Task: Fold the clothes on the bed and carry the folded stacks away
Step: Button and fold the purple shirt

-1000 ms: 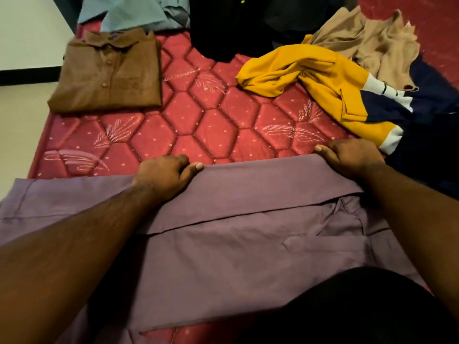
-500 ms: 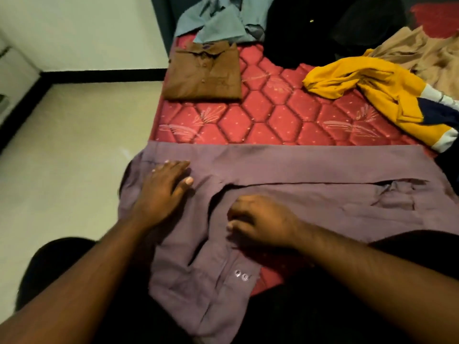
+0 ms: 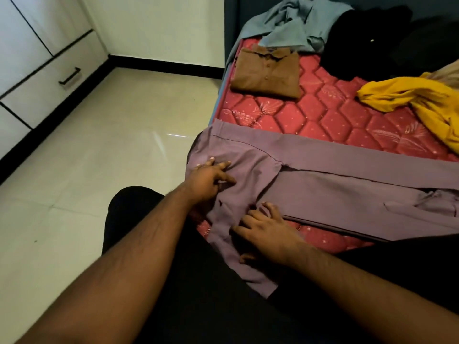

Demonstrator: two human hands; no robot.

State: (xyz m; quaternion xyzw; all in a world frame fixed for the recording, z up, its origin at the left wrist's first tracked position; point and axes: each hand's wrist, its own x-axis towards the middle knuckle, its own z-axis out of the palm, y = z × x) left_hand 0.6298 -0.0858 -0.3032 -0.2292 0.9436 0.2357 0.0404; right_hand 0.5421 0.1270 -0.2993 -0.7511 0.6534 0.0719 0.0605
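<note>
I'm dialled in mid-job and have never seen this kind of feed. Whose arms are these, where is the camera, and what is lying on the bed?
There is no machine here: a person folds laundry with bare hands, and the single camera sits on their head, looking forward and down. The left hand rests flat, fingers spread, on a purple shirt spread across the near edge of the red mattress. The right hand presses on the same shirt near its sleeve; neither hand grips anything. Farther back lie a folded brown shirt, and unfolded grey-blue, black and yellow clothes.
</note>
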